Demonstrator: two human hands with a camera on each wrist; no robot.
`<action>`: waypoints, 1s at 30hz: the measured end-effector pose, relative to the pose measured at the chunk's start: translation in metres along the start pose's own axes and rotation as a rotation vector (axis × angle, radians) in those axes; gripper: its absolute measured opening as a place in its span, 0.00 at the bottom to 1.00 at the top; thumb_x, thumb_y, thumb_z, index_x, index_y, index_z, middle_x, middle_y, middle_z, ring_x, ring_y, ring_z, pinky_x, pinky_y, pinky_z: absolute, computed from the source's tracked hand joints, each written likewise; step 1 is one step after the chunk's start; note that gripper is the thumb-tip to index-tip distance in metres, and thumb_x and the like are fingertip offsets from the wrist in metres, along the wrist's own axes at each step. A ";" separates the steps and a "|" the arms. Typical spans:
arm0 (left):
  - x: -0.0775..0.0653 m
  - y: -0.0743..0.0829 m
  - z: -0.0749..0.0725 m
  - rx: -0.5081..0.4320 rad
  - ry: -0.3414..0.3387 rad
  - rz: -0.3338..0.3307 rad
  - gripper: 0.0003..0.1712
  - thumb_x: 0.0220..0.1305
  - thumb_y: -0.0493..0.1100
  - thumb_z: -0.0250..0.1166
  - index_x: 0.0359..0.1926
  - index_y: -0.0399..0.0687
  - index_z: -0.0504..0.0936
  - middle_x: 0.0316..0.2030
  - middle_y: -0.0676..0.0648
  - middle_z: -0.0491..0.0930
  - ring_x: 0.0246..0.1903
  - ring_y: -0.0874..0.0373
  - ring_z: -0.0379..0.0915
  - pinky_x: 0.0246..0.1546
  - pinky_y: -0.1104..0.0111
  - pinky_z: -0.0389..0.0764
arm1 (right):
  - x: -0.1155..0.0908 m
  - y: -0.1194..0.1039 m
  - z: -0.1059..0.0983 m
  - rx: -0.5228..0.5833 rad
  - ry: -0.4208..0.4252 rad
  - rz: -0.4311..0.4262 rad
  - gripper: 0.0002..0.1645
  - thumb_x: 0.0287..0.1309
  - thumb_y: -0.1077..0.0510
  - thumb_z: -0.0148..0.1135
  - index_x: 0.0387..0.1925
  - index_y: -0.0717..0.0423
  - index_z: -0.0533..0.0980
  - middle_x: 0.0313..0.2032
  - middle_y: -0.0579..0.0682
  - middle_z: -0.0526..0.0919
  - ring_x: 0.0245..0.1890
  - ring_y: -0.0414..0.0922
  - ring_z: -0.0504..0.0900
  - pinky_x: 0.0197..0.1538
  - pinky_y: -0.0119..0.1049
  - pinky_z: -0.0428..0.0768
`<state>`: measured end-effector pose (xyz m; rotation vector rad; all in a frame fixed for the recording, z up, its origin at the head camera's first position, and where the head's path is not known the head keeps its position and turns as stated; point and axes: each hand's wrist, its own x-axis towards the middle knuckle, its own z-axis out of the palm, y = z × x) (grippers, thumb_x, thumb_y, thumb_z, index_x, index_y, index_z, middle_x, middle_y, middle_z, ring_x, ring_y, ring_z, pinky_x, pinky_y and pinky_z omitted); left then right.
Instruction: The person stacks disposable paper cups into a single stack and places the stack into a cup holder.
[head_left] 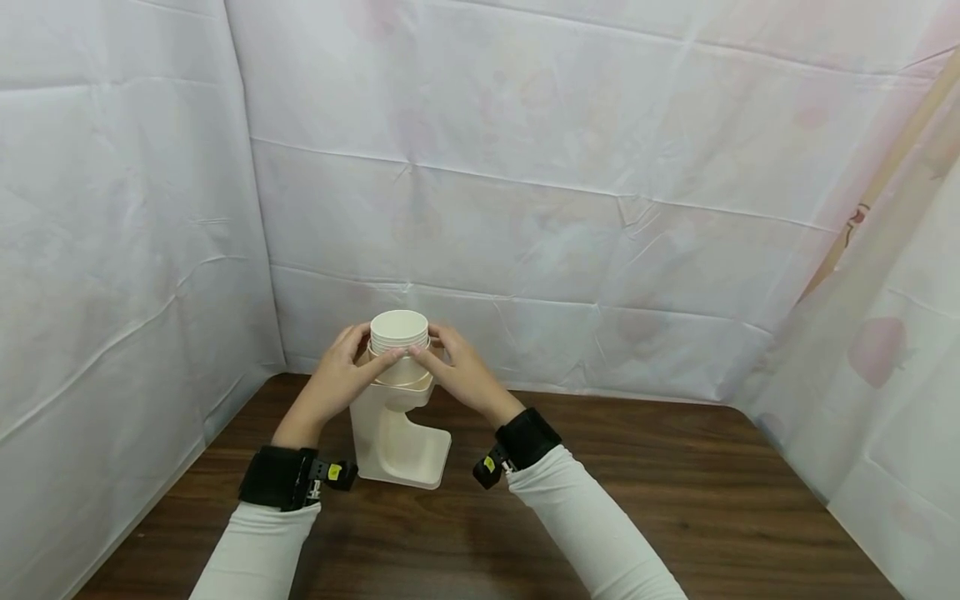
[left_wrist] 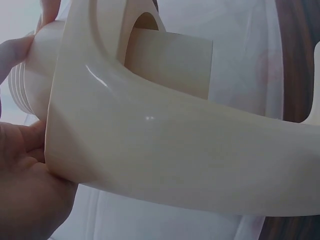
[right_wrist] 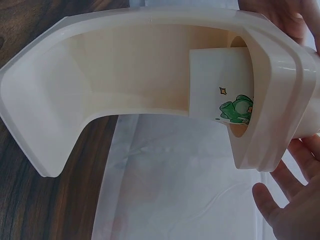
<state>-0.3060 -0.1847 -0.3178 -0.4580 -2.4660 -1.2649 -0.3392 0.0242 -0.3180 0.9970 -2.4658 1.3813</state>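
Observation:
A cream stand (head_left: 372, 442) with a C-shaped side and a flat base stands upright on the table. A stack of white paper cups (head_left: 400, 327) rises from the round opening at its top. Both hands are around the stack just above the stand: my left hand (head_left: 335, 385) holds its left side, thumb in front, and my right hand (head_left: 474, 378) holds the right side, thumbs nearly meeting. Below the opening, the lower part of a cup (right_wrist: 212, 75) with a green cartoon print protrudes. Some fingers are hidden behind the stack.
The dark wooden table (head_left: 637, 492) extends to the right and toward the front. A pale printed cloth (head_left: 525, 225) hangs behind it and along both sides. Black wrist straps (head_left: 277, 477) with small cameras sit over the white sleeves.

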 end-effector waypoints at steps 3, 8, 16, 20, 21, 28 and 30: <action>0.001 -0.001 0.000 0.012 -0.003 -0.004 0.44 0.58 0.67 0.58 0.67 0.46 0.59 0.61 0.40 0.61 0.59 0.48 0.57 0.57 0.41 0.64 | 0.000 0.001 0.001 0.009 0.005 -0.002 0.37 0.61 0.33 0.49 0.65 0.46 0.61 0.59 0.47 0.68 0.57 0.39 0.66 0.59 0.55 0.69; 0.001 -0.002 0.001 0.018 -0.002 -0.009 0.45 0.58 0.67 0.58 0.67 0.45 0.59 0.60 0.39 0.62 0.58 0.48 0.58 0.56 0.42 0.65 | -0.001 0.003 0.002 -0.009 0.012 -0.016 0.37 0.61 0.31 0.47 0.65 0.44 0.60 0.60 0.46 0.67 0.57 0.38 0.65 0.59 0.54 0.69; -0.003 -0.002 0.003 0.019 -0.001 -0.025 0.47 0.57 0.68 0.58 0.68 0.45 0.58 0.60 0.39 0.61 0.58 0.47 0.58 0.55 0.41 0.65 | -0.005 0.002 0.004 -0.050 0.022 -0.030 0.36 0.63 0.33 0.45 0.67 0.44 0.59 0.61 0.47 0.67 0.58 0.39 0.64 0.59 0.52 0.68; -0.006 -0.001 0.003 0.000 0.010 -0.016 0.47 0.59 0.67 0.57 0.69 0.44 0.56 0.61 0.38 0.60 0.58 0.47 0.57 0.56 0.42 0.65 | -0.006 0.002 0.002 -0.073 0.031 -0.027 0.37 0.63 0.33 0.45 0.67 0.45 0.59 0.64 0.48 0.65 0.63 0.41 0.58 0.62 0.55 0.63; -0.007 0.000 0.002 -0.010 0.015 -0.016 0.47 0.59 0.66 0.57 0.69 0.44 0.56 0.61 0.38 0.60 0.59 0.47 0.57 0.57 0.43 0.65 | -0.007 0.002 0.001 -0.079 0.033 -0.025 0.37 0.63 0.33 0.45 0.67 0.46 0.59 0.64 0.48 0.65 0.63 0.42 0.57 0.62 0.56 0.62; -0.017 0.003 -0.002 -0.025 0.052 0.026 0.44 0.60 0.61 0.60 0.68 0.41 0.56 0.62 0.37 0.59 0.61 0.46 0.56 0.61 0.46 0.62 | -0.014 0.010 -0.002 -0.120 0.045 -0.036 0.34 0.63 0.34 0.46 0.66 0.43 0.61 0.64 0.42 0.65 0.64 0.41 0.56 0.63 0.54 0.62; -0.020 0.003 -0.002 -0.031 0.063 0.037 0.44 0.60 0.60 0.60 0.68 0.41 0.56 0.62 0.37 0.59 0.62 0.47 0.55 0.61 0.47 0.61 | -0.017 0.011 -0.003 -0.127 0.040 -0.034 0.34 0.64 0.34 0.45 0.66 0.44 0.61 0.64 0.41 0.64 0.64 0.41 0.56 0.62 0.55 0.63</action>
